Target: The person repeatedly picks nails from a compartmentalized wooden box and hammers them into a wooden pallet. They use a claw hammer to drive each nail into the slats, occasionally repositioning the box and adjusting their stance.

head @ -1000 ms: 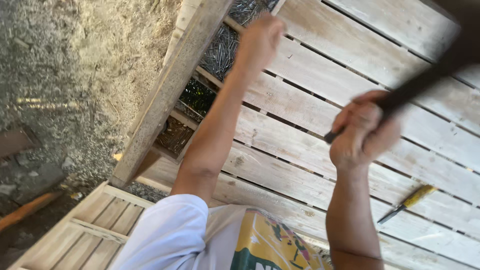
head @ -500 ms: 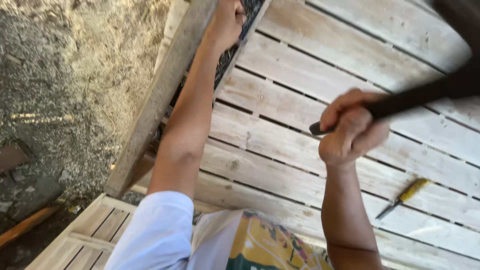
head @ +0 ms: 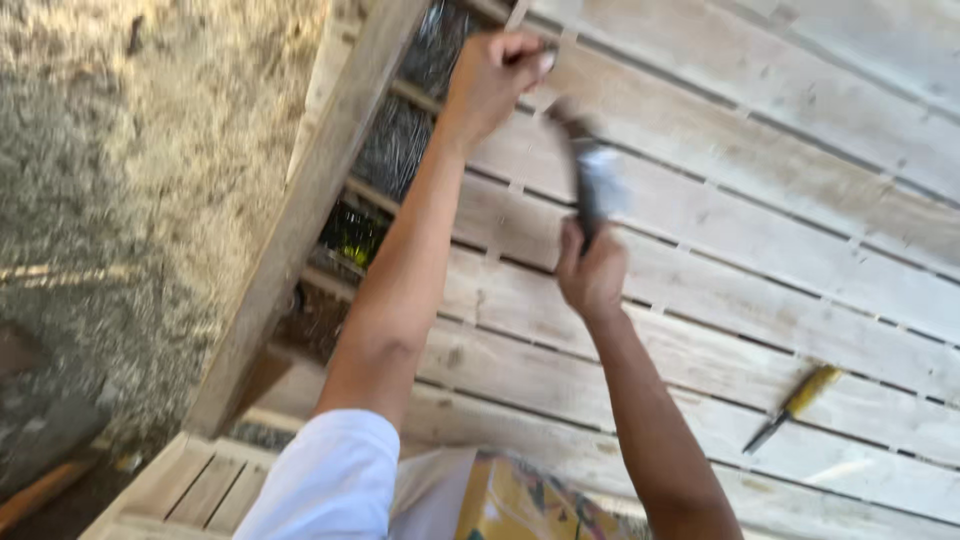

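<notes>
My left hand [head: 497, 75] is stretched out to the far end of a slatted wooden panel [head: 760, 250], its fingers pinched together on a plank; what it pinches is too small to see. My right hand [head: 592, 272] grips the dark handle of a hammer [head: 590, 180], which is blurred and points toward the left hand, its head just short of those fingers. Both forearms reach out from a white sleeve [head: 330, 480] at the bottom.
A yellow-handled screwdriver [head: 795, 407] lies on the planks at the right. A thick wooden beam [head: 310, 210] borders the panel on the left, with sandy ground [head: 130, 170] beyond. A smaller slatted piece [head: 170, 495] sits at the bottom left. Dark mesh [head: 400, 140] shows under the slats.
The hammer has swung down from high at the right toward my left hand's fingers. My right hand has moved left with it. The left hand stays on the far plank.
</notes>
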